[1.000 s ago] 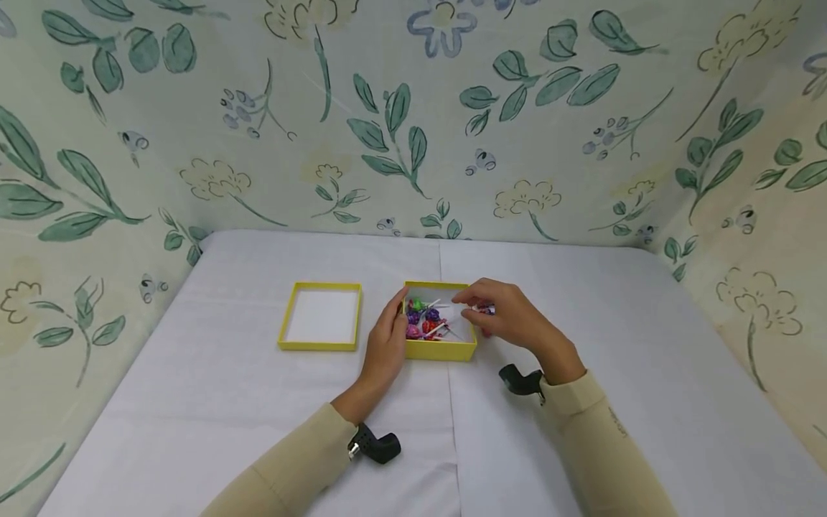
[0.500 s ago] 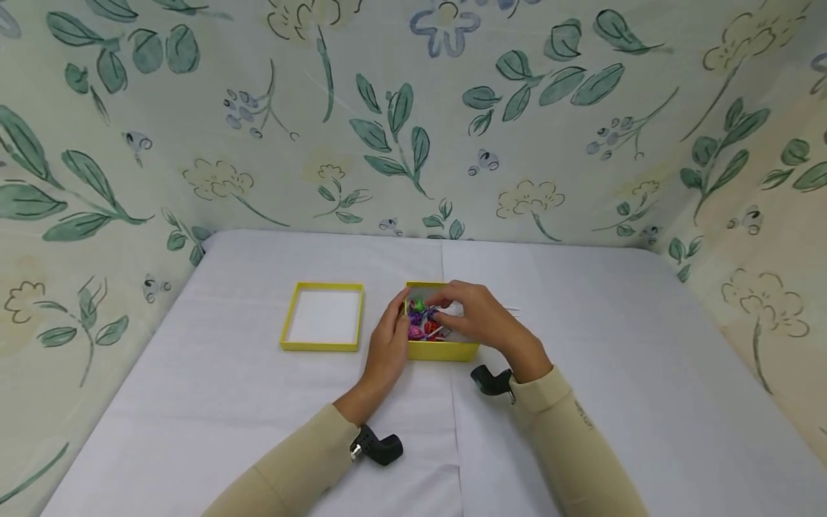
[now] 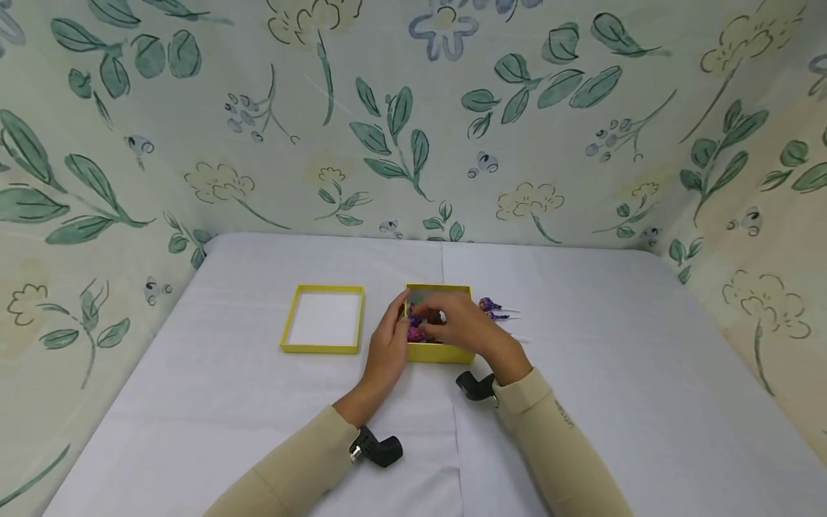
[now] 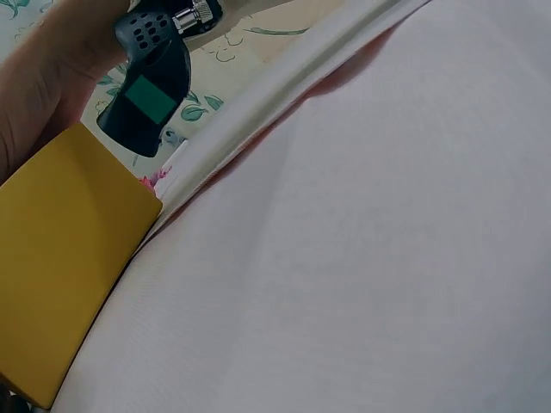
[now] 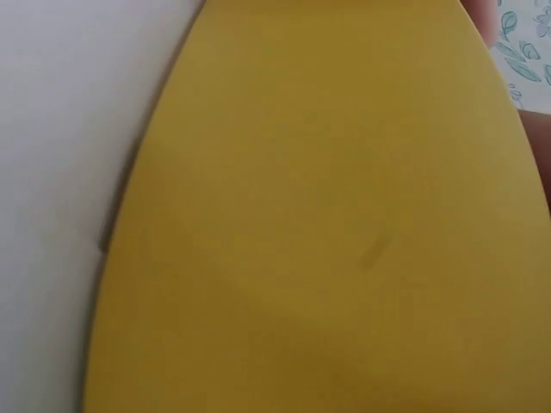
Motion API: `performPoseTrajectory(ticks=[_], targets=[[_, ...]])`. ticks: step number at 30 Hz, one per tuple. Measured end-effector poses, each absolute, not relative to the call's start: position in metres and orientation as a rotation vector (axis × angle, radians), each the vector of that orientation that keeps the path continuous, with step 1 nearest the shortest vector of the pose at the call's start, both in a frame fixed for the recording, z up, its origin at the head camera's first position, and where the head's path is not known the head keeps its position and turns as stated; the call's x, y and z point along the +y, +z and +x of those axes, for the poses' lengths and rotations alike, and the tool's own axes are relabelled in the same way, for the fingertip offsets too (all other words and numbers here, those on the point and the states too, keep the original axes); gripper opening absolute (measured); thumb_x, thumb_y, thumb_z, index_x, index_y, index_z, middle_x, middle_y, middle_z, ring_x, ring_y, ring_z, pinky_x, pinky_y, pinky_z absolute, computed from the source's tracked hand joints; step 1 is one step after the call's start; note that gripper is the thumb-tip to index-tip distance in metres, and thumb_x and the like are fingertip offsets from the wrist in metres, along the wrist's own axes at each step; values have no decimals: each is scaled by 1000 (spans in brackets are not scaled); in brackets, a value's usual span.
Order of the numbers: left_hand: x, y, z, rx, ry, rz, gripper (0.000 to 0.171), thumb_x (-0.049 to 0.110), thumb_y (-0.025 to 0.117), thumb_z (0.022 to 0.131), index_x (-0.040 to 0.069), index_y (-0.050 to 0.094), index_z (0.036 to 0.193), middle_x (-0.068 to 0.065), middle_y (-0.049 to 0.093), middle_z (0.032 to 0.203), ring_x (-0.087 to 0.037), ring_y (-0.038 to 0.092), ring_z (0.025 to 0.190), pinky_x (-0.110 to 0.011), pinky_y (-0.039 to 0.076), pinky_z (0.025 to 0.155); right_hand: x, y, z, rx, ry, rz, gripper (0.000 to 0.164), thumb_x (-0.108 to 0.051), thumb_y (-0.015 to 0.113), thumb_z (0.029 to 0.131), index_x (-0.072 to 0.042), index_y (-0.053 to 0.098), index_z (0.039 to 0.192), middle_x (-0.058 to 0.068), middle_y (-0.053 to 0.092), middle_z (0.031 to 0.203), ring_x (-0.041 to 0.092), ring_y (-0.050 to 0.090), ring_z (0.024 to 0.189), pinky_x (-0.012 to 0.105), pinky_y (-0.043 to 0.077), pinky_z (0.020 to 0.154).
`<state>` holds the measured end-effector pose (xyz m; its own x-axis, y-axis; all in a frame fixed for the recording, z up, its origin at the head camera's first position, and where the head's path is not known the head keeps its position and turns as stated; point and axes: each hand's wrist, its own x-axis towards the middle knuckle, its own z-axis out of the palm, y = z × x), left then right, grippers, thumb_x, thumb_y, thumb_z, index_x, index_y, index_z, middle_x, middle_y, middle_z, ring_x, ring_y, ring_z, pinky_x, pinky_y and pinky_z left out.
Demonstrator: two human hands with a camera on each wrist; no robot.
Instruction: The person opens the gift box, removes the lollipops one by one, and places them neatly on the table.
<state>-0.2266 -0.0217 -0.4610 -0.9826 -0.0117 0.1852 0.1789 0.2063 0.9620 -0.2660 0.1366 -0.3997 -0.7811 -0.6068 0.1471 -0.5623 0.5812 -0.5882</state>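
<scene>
A yellow box (image 3: pixel 441 352) stands on the table, with lollipops (image 3: pixel 416 334) in purple and pink wrappers inside. My left hand (image 3: pixel 385 341) holds the box at its left side, the fingers along the wall and the thumb near the rim. Over the box's opening is my right hand (image 3: pixel 459 321), its bent fingertips down among the lollipops; whether they pinch one I cannot tell. Just right of the box lie loose lollipops (image 3: pixel 489 305) in dark purple wrappers, sticks pointing right. In the right wrist view the box's yellow wall (image 5: pixel 318 206) fills most of the picture.
A square yellow-rimmed lid (image 3: pixel 321 350), white inside, lies left of the box. White cloth (image 3: pixel 194 388) covers the table, which ends at a flower-patterned backdrop (image 3: pixel 388 108). A black wrist camera (image 3: pixel 381 449) sits at the left cuff.
My right hand has moved left from the box's right side to above the lollipops, then further in and slightly down. The loose lollipops on the right have come into view. My left hand stays put.
</scene>
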Motion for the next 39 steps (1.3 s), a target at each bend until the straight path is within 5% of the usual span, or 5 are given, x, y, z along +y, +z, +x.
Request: performPoseTrajectory(ticks=[39], targets=[[-22,-460,-228,-2329,-1880,-187,47,19,36,102,33,39,147,11,37,151,-9,32,138,-38,30,112,124,-399,-267,2773,-684,-844,18,-21,74,86,-18,76,103,-7,71,89,7,64,81,27,53,77]])
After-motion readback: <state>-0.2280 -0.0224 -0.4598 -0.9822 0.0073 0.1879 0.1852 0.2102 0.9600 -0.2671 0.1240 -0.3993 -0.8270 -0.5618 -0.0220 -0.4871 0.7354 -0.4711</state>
